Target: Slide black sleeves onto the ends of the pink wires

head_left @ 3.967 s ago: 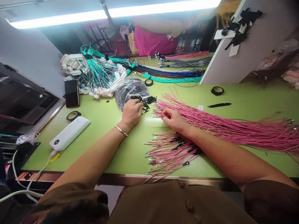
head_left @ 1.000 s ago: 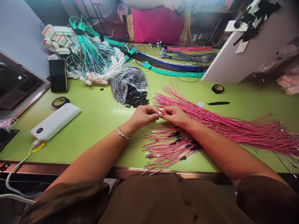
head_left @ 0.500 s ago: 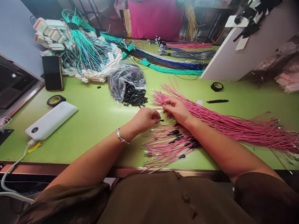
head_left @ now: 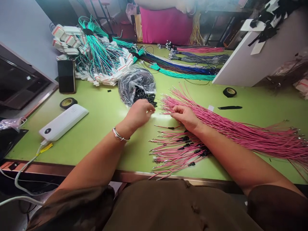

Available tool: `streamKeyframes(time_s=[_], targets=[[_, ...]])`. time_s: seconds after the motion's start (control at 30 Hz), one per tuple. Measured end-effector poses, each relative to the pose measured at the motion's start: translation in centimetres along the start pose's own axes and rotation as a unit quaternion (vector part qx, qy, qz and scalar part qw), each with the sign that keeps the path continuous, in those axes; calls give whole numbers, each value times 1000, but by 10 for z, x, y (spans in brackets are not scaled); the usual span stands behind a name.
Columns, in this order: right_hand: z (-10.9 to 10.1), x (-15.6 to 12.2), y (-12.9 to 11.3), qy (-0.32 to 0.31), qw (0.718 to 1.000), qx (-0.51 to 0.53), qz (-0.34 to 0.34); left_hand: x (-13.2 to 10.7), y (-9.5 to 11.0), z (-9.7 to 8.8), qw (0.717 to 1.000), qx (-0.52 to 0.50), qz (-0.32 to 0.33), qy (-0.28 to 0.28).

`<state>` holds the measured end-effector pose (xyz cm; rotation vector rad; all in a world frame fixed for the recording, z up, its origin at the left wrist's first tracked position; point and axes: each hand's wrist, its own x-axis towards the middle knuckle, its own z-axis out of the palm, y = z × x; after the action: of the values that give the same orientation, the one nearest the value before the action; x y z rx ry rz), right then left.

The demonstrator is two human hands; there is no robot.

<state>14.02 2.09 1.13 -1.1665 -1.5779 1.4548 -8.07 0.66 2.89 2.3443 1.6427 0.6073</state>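
My left hand is at the front edge of a pile of small black sleeves, which spill from a clear plastic bag. Its thumb and fingers are curled together; whatever is between them is hidden. My right hand pinches the end of a pink wire at the left tip of a large pink wire bundle. Below the hands, one pink wire with a black sleeve lies apart. Nearer me is a group of sleeved pink wires, partly under my right forearm.
Two black tape rolls, a white power bank, a phone and a black blade-like strip lie on the green table. Teal, blue and grey wire bundles lie behind. A white panel stands at right. Another person's arm shows at the top.
My left hand has moved away from my right hand to the black sleeves. My right hand stays by the pink wire ends. A person's arm has appeared at the top, and the view has shifted slightly.
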Motion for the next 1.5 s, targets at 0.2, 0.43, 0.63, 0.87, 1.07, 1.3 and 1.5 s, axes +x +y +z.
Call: streamKeyframes(time_s=[0.2, 0.43, 0.63, 0.87, 1.07, 1.3, 1.5], targets=[[4, 2, 2, 21, 998, -56, -35, 10, -27, 19, 999, 44, 2, 24], [3, 6, 11, 25, 997, -53, -51, 14, -19, 24, 999, 33, 11, 13], [5, 2, 5, 60, 994, -53, -80, 6, -1, 9, 983, -159, -70, 52], [5, -5, -2, 85, 985, -107, -109, -1, 13, 15, 819, -534, -209, -33], [6, -5, -3, 88, 982, -141, -90, -1, 16, 19, 763, -605, -226, -35], [7, -5, -3, 93, 980, -156, -85, -2, 18, 17, 750, -614, -241, -53], [6, -5, -1, 104, 979, -152, -87, -2, 15, 18, 752, -613, -238, -51]])
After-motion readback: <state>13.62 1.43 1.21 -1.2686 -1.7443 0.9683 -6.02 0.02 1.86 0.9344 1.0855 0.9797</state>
